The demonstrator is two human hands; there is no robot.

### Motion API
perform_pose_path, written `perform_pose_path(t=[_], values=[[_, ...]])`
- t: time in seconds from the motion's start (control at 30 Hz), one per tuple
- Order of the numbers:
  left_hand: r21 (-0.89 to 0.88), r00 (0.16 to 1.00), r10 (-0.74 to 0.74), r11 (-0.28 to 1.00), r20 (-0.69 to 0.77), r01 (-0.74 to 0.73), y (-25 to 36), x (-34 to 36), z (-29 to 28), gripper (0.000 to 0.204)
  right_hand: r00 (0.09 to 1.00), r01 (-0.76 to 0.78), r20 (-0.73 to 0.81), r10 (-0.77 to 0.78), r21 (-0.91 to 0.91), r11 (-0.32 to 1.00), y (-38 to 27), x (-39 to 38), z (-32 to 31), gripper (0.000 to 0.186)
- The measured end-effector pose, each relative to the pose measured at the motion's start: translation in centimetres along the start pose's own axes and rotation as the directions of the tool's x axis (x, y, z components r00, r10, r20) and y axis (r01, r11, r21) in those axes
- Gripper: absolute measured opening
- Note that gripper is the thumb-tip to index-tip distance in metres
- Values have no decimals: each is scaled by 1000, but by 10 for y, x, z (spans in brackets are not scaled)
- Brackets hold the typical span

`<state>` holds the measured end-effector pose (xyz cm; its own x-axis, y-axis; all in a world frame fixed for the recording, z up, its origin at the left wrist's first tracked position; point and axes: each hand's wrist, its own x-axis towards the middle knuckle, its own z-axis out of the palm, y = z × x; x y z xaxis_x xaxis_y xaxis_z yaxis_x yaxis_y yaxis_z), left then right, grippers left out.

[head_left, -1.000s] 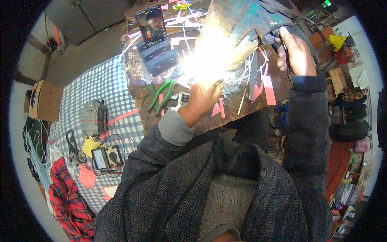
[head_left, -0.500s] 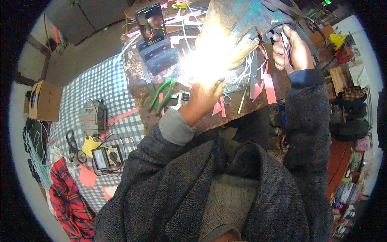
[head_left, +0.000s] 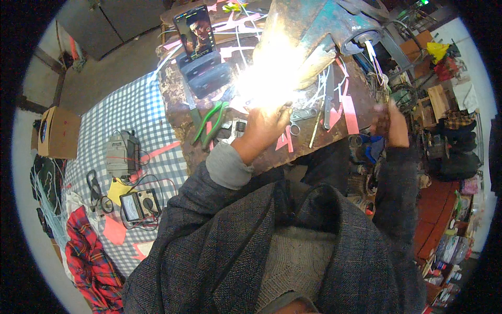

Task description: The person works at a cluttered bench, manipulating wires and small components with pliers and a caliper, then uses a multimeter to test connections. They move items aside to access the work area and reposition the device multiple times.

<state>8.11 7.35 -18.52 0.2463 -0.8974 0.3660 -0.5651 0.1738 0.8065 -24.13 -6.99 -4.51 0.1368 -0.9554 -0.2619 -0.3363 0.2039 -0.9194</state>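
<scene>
A large worn metal housing (head_left: 345, 23), teal and rusty yellow, stands on the workbench (head_left: 178, 112). At its lower end, a white glare hides much of the surface. My left hand (head_left: 265, 125) is at the edge of this glare; its fingers are washed out, so I cannot see what they grip. From a round opening at the housing's right, white wires (head_left: 374, 60) hang out toward my right hand (head_left: 391, 125). That hand is off the bench's right edge and smeared by motion. Whether it holds the wire ends cannot be made out.
Green-handled pliers (head_left: 212, 123), scissors (head_left: 295, 129), a knife (head_left: 328, 104) and pink strips (head_left: 349, 115) lie near my left hand. A propped phone (head_left: 196, 34) stands behind. On the checked cloth at left are a meter (head_left: 138, 205) and a grey device (head_left: 123, 154).
My right hand has moved down and away from the round opening, where it was closed around the white wires. The wires now show hanging out. My left hand stays in place.
</scene>
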Motion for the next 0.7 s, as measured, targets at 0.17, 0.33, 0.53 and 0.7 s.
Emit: perform_pose_path(t=[0.17,0.33,0.53,0.7], values=[[-24,997,76,997,-31,-77,7,0,-2,25,996,-49,-86,18,-373,927,142,-17,-50,65],[-97,998,41,995,37,-37,29,0,-12,27,986,104,7,-164,-801,590,231,-31,-68,64],[-93,994,55,995,97,-46,66,-18,-49,29,988,152,111,-111,-852,501,213,-36,-44,65],[20,964,18,1000,-265,-13,49,-52,-117,33,983,183,141,-121,-852,490,202,-29,-8,56]])
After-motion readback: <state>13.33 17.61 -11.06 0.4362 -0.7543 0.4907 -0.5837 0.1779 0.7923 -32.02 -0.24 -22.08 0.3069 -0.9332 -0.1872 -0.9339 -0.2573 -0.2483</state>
